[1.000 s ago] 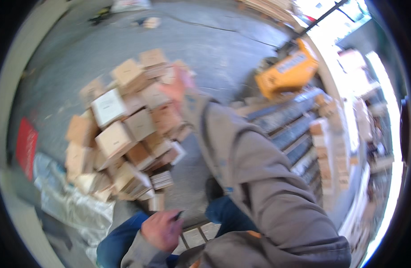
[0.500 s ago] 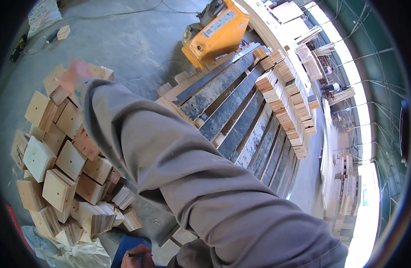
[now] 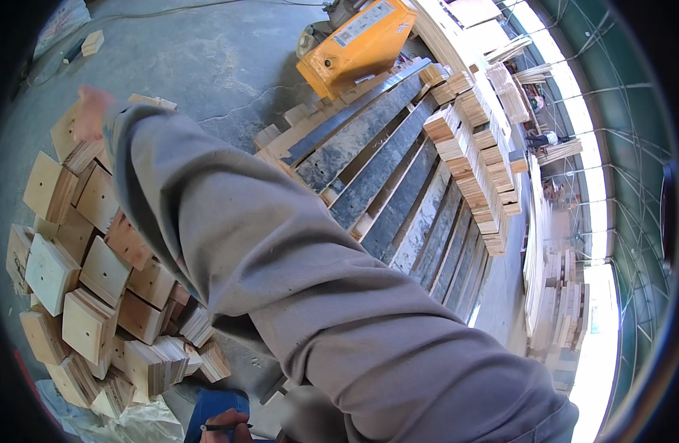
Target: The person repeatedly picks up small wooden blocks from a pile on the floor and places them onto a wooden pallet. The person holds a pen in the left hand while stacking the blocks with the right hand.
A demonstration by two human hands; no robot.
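- The right hand [image 3: 90, 112] reaches far out toward ten o'clock, its grey sleeve [image 3: 280, 266] crossing the whole view from five o'clock. The hand is blurred at the wrist end; whether its fingers are spread or closed on anything, I cannot tell.
- It hovers at the top edge of the heap of square plywood blocks [image 3: 95, 273], which fills the left side from nine to seven o'clock, lying on the concrete floor [image 3: 206, 66].
- The left hand [image 3: 225, 428] sits at six o'clock, low at the rim, fingers closed round a dark pencil [image 3: 220, 426] above a blue trouser knee.
- The blocks look like laminated layers, stiff and square-cornered, each probably light enough for one hand. Faces seem smooth, edges rough and splintery. A sound hold would likely be across two opposite edges, thumb on one side, fingers on the other.
- The heap is loose and tilted, so pulling a lower block may shift its neighbours.
- At one o'clock a pallet of dark planks [image 3: 383, 170] lies flat, with an orange pallet truck [image 3: 358, 44] at twelve o'clock and stacked wooden blocks [image 3: 479, 148] along its far side.
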